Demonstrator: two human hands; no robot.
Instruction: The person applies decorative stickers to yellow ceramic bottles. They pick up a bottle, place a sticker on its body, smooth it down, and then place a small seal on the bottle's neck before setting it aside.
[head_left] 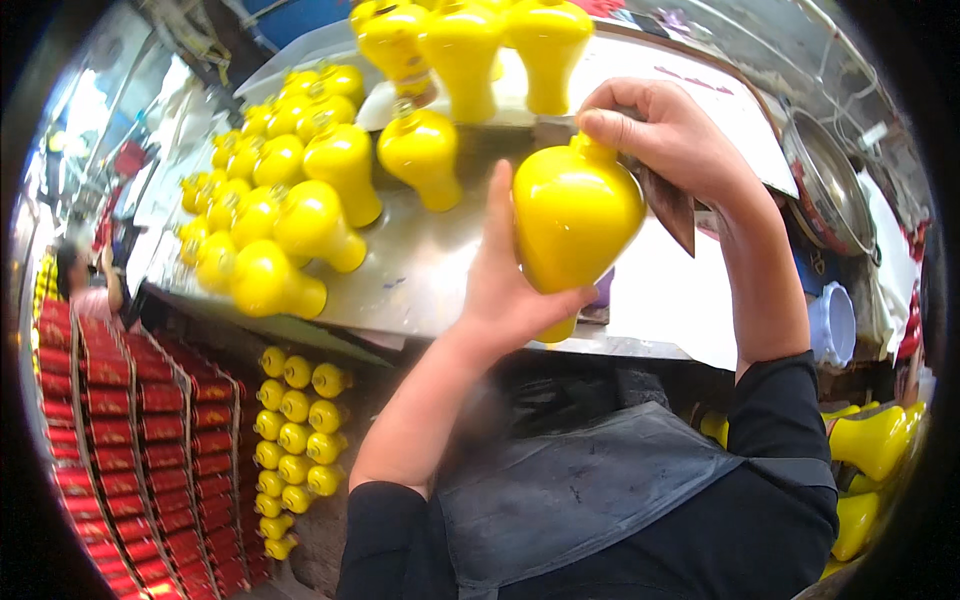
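Observation:
A glossy yellow vase-shaped bottle (578,215) hangs over the near edge of the table, its narrow neck up and slightly tilted. My left hand (505,290) is wrapped round its lower body, thumb and fingers on either side. At the neck, my right hand (655,130) is closed, its thumb by the bottle's mouth. A dark pointed blade (668,208) sticks out below the right hand, tip down, beside the bottle's shoulder. Its handle is hidden in that hand. Behind the bottle, a small purple thing (603,290) is partly covered.
Several yellow bottles (342,160) crowd the metal table (385,290) at the left; more upturned ones (460,55) stand at the back. White sheets (655,300) lie at the right. Red boxes (150,450) are stacked lower left, beside bottles in rows (294,407). Yellow pieces (868,445) lie lower right.

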